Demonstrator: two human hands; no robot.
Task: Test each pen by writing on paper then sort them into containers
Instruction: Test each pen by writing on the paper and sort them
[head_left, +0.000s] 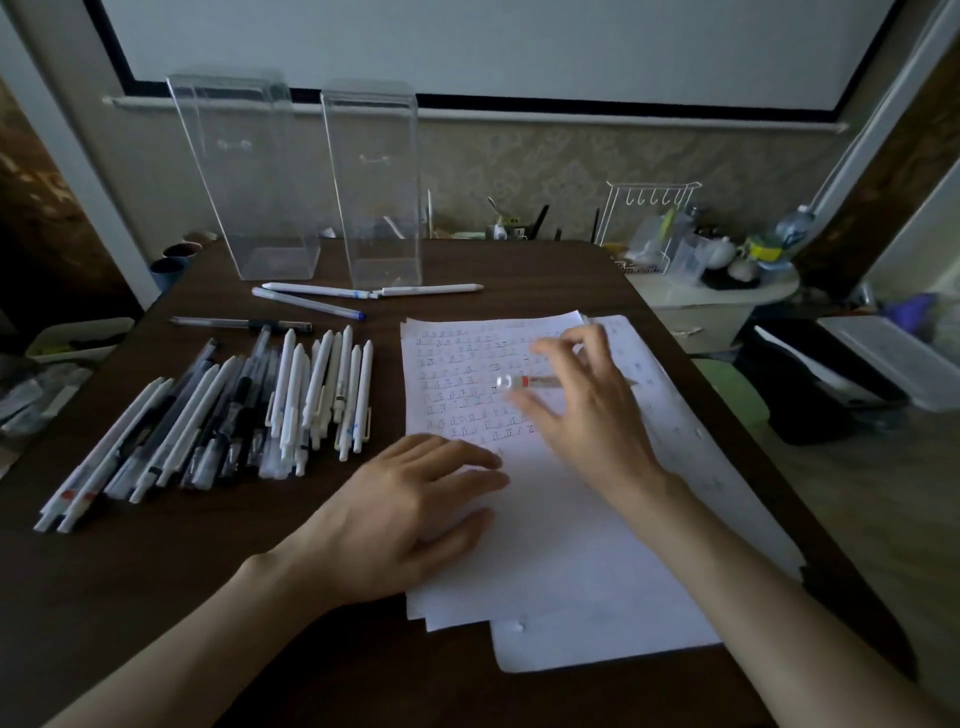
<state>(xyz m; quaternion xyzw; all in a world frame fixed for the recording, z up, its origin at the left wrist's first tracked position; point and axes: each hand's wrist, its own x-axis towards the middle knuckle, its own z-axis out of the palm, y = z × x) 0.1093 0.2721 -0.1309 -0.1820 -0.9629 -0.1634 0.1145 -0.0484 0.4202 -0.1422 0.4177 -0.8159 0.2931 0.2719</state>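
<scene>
Two bare forearms reach in from the bottom edge over a dark wooden table (156, 571). Left hand (415, 499) lies flat on the lower left part of a stack of paper (561, 571), its fingers straight and slightly spread, pressing the sheets down. Right hand (587, 410) hovers over the upper half of the top sheet, where rows of small written marks run across. Its fingers are curled about a clear pen with a red band (540, 382), which lies roughly level, clear end to the left. Motion blur hides the exact grip.

Left of the paper, just beside it, lies a fanned pile of pens (234, 415) — white barrels mixed with dark and clear ones. Beyond the pile, one dark pen (244, 325) lies crosswise.

At the far edge stand two tall clear containers, the left container (244, 182) tilted in this wide view, the right container (371, 192) near it. Through their walls only the table and wall show — no pen inside either. Three white pens (311, 289) lie on the table just in front of them.
</scene>
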